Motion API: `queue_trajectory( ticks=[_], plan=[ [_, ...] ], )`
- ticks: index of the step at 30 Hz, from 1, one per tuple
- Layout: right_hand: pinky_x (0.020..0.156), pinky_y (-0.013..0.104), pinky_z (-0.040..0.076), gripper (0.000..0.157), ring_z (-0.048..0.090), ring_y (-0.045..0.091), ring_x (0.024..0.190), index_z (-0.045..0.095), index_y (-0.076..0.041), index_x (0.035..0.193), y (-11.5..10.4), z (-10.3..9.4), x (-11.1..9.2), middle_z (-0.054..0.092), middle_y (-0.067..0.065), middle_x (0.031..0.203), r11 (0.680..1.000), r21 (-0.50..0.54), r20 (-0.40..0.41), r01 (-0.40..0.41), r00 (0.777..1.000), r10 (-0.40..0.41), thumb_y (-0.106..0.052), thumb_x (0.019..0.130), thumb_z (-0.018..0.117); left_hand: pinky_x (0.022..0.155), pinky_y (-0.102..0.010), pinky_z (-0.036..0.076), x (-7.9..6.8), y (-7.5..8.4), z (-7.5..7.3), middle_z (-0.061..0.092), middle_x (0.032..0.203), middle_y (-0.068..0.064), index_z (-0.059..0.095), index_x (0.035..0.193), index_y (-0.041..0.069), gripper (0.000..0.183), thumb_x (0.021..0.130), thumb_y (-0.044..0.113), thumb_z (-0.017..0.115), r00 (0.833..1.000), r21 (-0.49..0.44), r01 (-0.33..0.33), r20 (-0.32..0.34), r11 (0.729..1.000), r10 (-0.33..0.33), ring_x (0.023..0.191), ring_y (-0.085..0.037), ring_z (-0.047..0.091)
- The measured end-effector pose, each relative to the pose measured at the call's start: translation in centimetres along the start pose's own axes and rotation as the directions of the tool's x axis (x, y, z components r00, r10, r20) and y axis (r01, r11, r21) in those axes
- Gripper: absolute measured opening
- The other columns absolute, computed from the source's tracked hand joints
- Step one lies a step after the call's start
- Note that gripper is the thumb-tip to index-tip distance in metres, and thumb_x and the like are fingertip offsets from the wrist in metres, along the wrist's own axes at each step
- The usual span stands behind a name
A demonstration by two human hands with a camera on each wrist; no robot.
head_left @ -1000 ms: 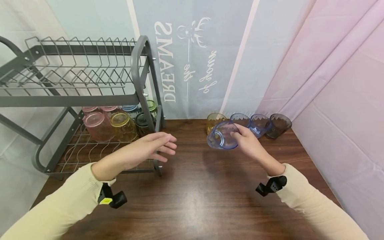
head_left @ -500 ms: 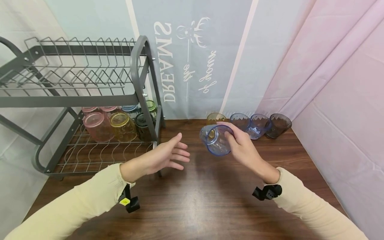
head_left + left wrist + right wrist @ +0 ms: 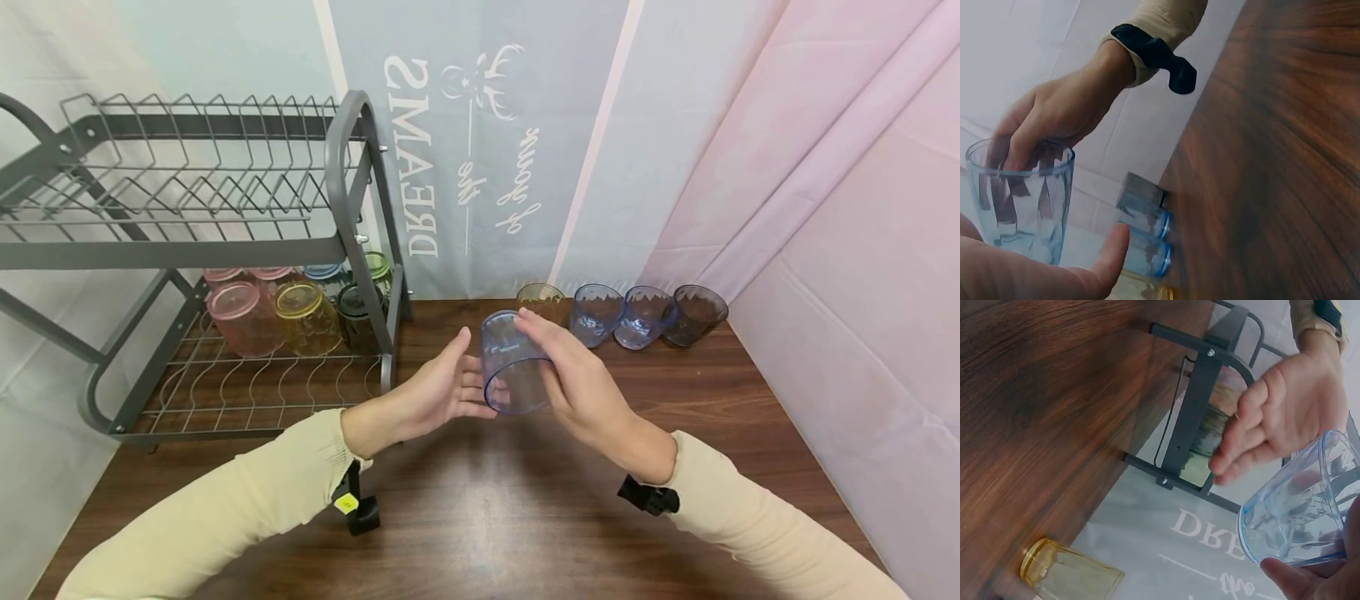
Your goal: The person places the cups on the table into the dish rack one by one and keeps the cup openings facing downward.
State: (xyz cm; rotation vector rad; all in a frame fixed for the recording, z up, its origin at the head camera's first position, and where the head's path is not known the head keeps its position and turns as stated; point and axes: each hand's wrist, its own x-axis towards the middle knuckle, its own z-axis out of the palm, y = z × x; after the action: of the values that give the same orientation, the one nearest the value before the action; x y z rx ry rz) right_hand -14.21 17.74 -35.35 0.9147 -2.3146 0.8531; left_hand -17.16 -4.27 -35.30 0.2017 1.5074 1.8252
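Note:
My right hand (image 3: 581, 379) grips a clear blue drinking glass (image 3: 512, 346) above the middle of the wooden table. The glass is tilted, its mouth turned toward me, and the right fingers lie along its right side. In the left wrist view, the right hand (image 3: 1060, 115) has its fingertips at the rim of the glass (image 3: 1022, 206). My left hand (image 3: 431, 392) is just left of the glass with its fingers extended and its thumb up. Through the clear wall of the glass, the left fingertips show. The right wrist view has the left palm (image 3: 1300, 403) facing the glass.
Along the back wall stand a yellow glass (image 3: 542, 302), two blue glasses (image 3: 596, 317) and a dark grey glass (image 3: 697, 317). At left is a grey two-tier dish rack (image 3: 285, 250). Its lower tier holds several upturned glasses, including a pink one (image 3: 243, 321) and a yellow one (image 3: 307, 321).
The right hand has brought the blue glass left and toward me, turning it over so its mouth faces lower. My left hand has moved right from beside the rack to the glass.

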Motion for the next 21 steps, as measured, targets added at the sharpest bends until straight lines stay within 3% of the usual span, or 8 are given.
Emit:
queue_trajectory(
  ticks=[8, 13, 18, 21],
  plan=[
    [0.118, 0.039, 0.034, 0.059, 0.048, 0.033, 0.139, 0.050, 0.001, 0.145, -0.16, 0.75, -0.17, 0.051, 0.020, 0.149, 0.989, -0.074, -0.004, 0.124, 0.992, -0.125, 0.013, 0.087, 0.052, 0.105, -0.042, 0.046, 0.22, 0.32, 0.75, 0.051, 0.141, -0.024, 0.032, 0.152, -0.004, 0.082, 0.106, 0.060, 0.010, 0.990, -0.103, -0.095, 0.098, 0.990, 0.105, 0.117, -0.025, 0.058],
    [0.119, 0.040, 0.033, 0.057, 0.045, 0.034, 0.141, 0.048, 0.002, 0.147, -0.23, 0.82, 0.01, 0.047, 0.020, 0.152, 0.986, -0.076, 0.030, 0.146, 0.989, -0.144, 0.006, 0.091, 0.053, 0.097, -0.037, 0.051, 0.28, 0.49, 0.58, 0.059, 0.131, -0.012, 0.036, 0.149, 0.001, 0.073, 0.107, 0.057, 0.017, 0.981, -0.171, -0.135, 0.118, 0.976, 0.156, 0.113, -0.022, 0.061],
    [0.122, 0.040, 0.027, 0.063, 0.035, 0.033, 0.148, 0.038, 0.000, 0.154, -0.17, 0.63, 0.01, 0.037, 0.020, 0.160, 0.994, 0.004, 0.127, 0.113, 0.985, -0.112, -0.012, 0.097, 0.059, 0.089, -0.033, 0.053, 0.28, 0.56, 0.28, 0.060, 0.124, -0.006, 0.036, 0.149, 0.007, 0.061, 0.109, 0.051, 0.024, 0.972, -0.175, -0.175, 0.123, 0.969, 0.198, 0.106, -0.018, 0.063],
    [0.123, 0.040, 0.024, 0.073, 0.030, 0.032, 0.150, 0.030, 0.001, 0.157, 0.17, 0.53, -0.13, 0.032, 0.019, 0.162, 0.992, 0.089, 0.160, 0.095, 0.981, -0.108, -0.010, 0.093, 0.063, 0.088, -0.031, 0.053, 0.30, 0.49, 0.18, 0.061, 0.123, -0.004, 0.035, 0.151, 0.007, 0.058, 0.109, 0.046, 0.029, 0.972, -0.141, -0.185, 0.119, 0.973, 0.202, 0.106, -0.016, 0.062]
  ],
)
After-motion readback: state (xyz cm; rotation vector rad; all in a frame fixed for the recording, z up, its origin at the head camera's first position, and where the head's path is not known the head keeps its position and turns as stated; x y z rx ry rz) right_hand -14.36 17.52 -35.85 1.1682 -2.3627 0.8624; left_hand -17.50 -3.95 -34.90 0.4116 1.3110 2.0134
